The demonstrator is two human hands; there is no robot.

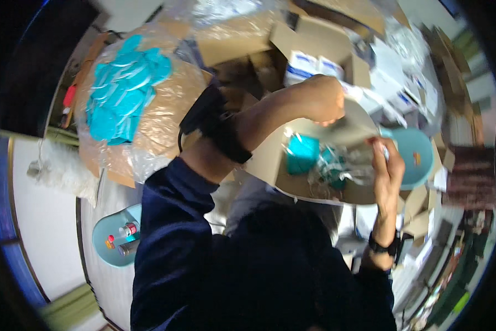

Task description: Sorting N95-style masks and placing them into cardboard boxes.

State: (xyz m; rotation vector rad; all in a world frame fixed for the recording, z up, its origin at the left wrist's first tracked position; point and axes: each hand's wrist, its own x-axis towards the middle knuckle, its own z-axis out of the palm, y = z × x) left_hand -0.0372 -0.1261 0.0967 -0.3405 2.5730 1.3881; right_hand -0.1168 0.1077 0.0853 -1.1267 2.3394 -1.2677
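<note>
An open cardboard box [278, 151] stands right before me. Inside it lie a teal flat piece [302, 155] and crumpled clear plastic wrap [344, 165]. My left hand [324, 100] is closed in a fist above the box's far side; what it holds, if anything, is hidden. At the box's right side my right hand [388, 160] is closed with thumb and fingers together. A small whitish bit shows between those fingers, too blurred to name.
Teal round pieces [128, 91] are heaped on a plastic-covered carton at left. Right of the box stands a light-blue tub [416, 160]; another blue tub [107, 243] with bottles sits lower left. Behind, an open carton [320, 41] holds white-and-blue packs [306, 66].
</note>
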